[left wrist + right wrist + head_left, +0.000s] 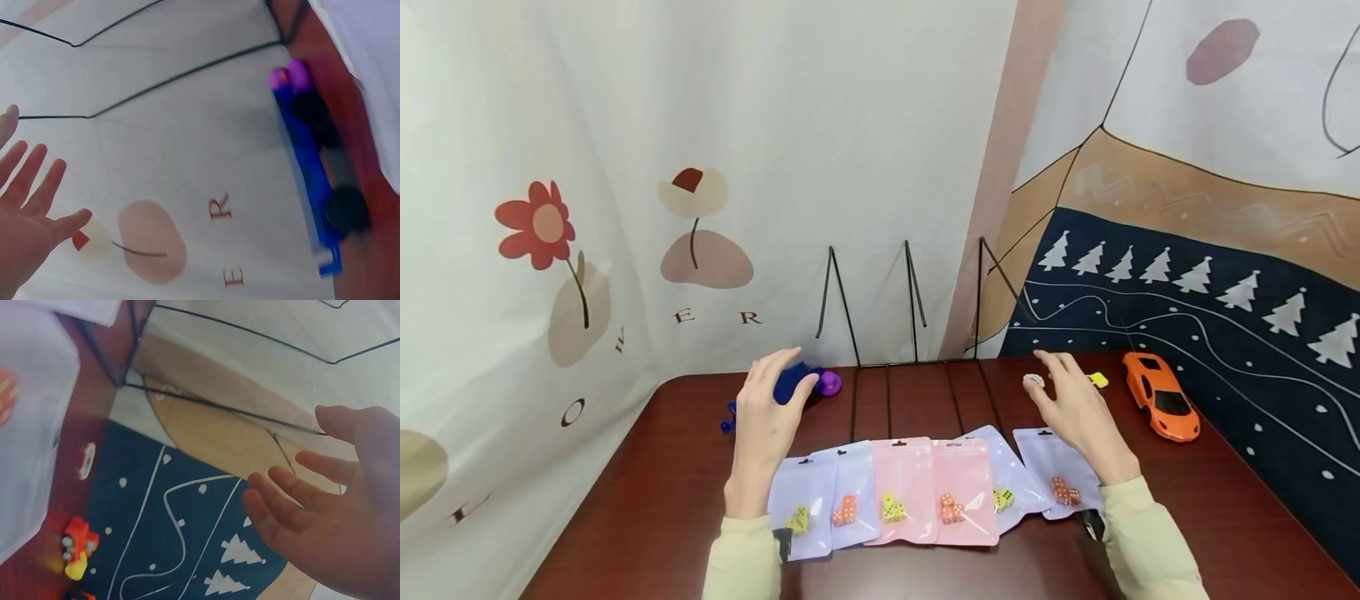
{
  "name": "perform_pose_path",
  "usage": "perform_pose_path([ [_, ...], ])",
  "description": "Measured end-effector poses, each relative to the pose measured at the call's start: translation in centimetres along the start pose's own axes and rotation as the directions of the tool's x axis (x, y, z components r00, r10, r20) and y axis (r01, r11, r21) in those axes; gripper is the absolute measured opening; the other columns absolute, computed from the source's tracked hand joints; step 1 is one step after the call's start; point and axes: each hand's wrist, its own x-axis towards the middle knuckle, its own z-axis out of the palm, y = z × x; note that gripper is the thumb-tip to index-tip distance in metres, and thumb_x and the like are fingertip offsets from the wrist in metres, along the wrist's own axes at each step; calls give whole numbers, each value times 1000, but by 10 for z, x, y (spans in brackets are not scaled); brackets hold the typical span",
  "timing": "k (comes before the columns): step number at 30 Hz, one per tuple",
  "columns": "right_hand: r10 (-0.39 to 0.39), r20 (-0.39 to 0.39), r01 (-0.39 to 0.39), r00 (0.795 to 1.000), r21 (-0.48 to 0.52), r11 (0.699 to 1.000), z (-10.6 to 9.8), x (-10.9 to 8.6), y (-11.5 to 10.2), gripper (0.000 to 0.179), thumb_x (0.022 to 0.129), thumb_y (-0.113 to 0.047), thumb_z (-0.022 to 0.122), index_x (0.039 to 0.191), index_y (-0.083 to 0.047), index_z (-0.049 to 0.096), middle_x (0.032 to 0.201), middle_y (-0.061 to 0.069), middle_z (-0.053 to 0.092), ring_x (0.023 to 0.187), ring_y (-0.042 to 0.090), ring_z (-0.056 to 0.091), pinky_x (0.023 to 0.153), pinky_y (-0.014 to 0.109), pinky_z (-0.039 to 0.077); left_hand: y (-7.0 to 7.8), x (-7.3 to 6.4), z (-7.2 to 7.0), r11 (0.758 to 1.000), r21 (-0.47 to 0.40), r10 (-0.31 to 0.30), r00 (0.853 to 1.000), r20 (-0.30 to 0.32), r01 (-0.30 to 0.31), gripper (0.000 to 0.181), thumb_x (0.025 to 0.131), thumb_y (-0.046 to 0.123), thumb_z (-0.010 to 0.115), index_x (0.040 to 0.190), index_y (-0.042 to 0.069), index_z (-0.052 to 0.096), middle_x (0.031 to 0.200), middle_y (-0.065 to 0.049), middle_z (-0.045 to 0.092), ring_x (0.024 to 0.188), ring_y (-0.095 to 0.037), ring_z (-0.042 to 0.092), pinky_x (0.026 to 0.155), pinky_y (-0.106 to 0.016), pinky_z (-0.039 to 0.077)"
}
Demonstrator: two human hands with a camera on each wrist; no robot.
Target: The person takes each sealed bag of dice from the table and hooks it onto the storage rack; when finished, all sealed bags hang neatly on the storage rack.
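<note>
My left hand point(767, 412) hovers over the left end of a row of zip bags, fingers apart and empty. On the other side, my right hand point(1075, 408) is raised above the rightmost lilac bag point(1037, 454), also empty, with its fingers loosely bent. Several flat bags overlap side by side: a lilac bag point(808, 533) with yellow dice point(799, 521), another with orange dice point(844, 510), a pink bag point(902, 467) with yellow dice, a pink bag point(966, 467) with orange dice point(951, 508), and a tilted lilac bag point(1011, 471) with yellow dice.
A black wire rack point(917, 364) with upright prongs stands at the table's back. Behind my left hand lies a blue toy vehicle point(309, 169) with purple parts. An orange toy car point(1161, 396), a small red-and-yellow toy point(78, 547) and a round white piece point(87, 460) sit at the right.
</note>
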Motion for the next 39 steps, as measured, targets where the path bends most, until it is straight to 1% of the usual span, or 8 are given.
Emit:
perform_pose_path([
  [4, 3, -13, -3, 1000, 16, 1000, 0, -11, 10, 45, 96, -25, 57, 132, 2, 48, 124, 21, 49, 104, 36, 54, 79, 54, 52, 2, 6, 8, 995, -90, 27, 998, -61, -33, 41, 79, 4, 78, 118, 6, 65, 117, -7, 63, 110, -24, 58, 94, -31, 47],
  [10, -22, 5, 22, 1000, 22, 1000, -1, -24, 25, 41, 95, -20, 60, 128, 1, 51, 117, 18, 53, 100, 34, 55, 77, 51, 52, 9, 19, 13, 989, -126, 59, 981, -186, -83, 40, 75, -4, 78, 113, 2, 68, 112, -11, 65, 108, -26, 60, 95, -22, 45],
  [16, -33, 51, 31, 998, 39, 999, -3, -45, 43, 40, 93, -21, 63, 125, 3, 52, 112, 18, 57, 93, 31, 59, 77, 48, 54, 38, 24, 7, 987, -126, 65, 968, -241, -98, 36, 72, -14, 76, 106, -7, 67, 105, -21, 65, 102, -33, 61, 94, -20, 45],
  [20, 2, 102, -6, 995, 44, 999, -9, -60, 58, 37, 93, -18, 64, 121, 3, 54, 105, 15, 60, 86, 24, 60, 70, 38, 56, 49, 28, 4, 980, -157, 75, 962, -262, -119, 37, 70, -18, 75, 105, -8, 68, 105, -22, 66, 101, -33, 61, 93, -21, 46],
  [24, 70, 211, -87, 975, 76, 993, -14, -74, 68, 35, 92, -16, 63, 119, 4, 55, 99, 8, 62, 83, 19, 60, 65, 28, 55, 53, 35, 7, 970, -193, 94, 963, -254, -145, 34, 71, -18, 74, 103, -9, 68, 105, -21, 66, 101, -32, 62, 93, -24, 47],
  [28, 124, 303, -161, 945, 98, 982, -18, -85, 75, 36, 93, -18, 63, 119, 5, 54, 96, 5, 62, 83, 18, 60, 65, 28, 54, 56, 41, 12, 955, -241, 113, 962, -249, -175, 28, 73, -19, 71, 100, -12, 68, 103, -24, 66, 99, -35, 62, 92, -27, 49],
  [34, 165, 365, -224, 916, 123, 967, -22, -96, 82, 34, 94, -21, 62, 117, 2, 56, 91, 3, 60, 79, 16, 58, 65, 29, 52, 57, 45, 19, 927, -332, 93, 966, -242, -172, 22, 74, -21, 68, 95, -14, 68, 100, -27, 65, 97, -37, 62, 93, -31, 50],
  [39, 152, 426, -239, 892, 158, 958, -23, -100, 89, 32, 92, -21, 63, 115, 0, 57, 89, 3, 59, 78, 17, 56, 63, 26, 49, 54, 44, 24, 902, -403, 56, 967, -249, -155, 19, 75, -22, 67, 94, -16, 67, 100, -28, 65, 97, -37, 61, 94, -36, 49],
])
